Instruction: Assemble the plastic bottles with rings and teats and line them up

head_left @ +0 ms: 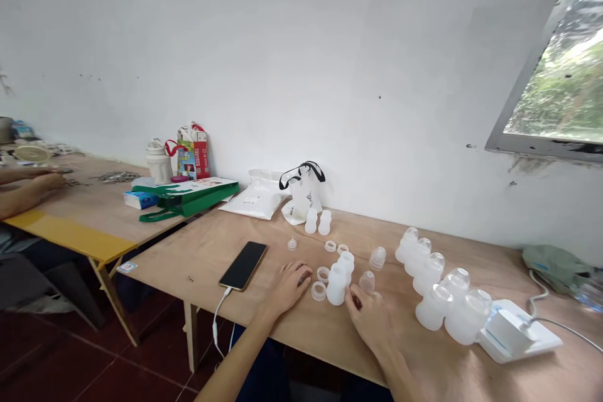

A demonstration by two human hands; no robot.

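My left hand [288,287] lies palm down on the wooden table, fingers loosely bent and apart, with nothing seen in it. Close to its fingertips are translucent collar rings [318,291]. My right hand [368,315] rests beside a frosted white baby bottle [336,287], its curled fingertips at the bottle's lower right side; a gap shows between thumb and fingers. A second uncapped bottle [347,262] stands just behind. Clear dome caps [377,257] sit beyond the right hand, one of them partly behind it. A small bottle teat [292,243] stands past the left hand.
Capped bottles [434,270] stand in rows at the right, by a white charger [513,331]. Two bottles [325,222] stand at the back near white bags [258,195]. A phone [244,266] on a cable lies left. Another person's hands [38,188] are at the neighbouring table.
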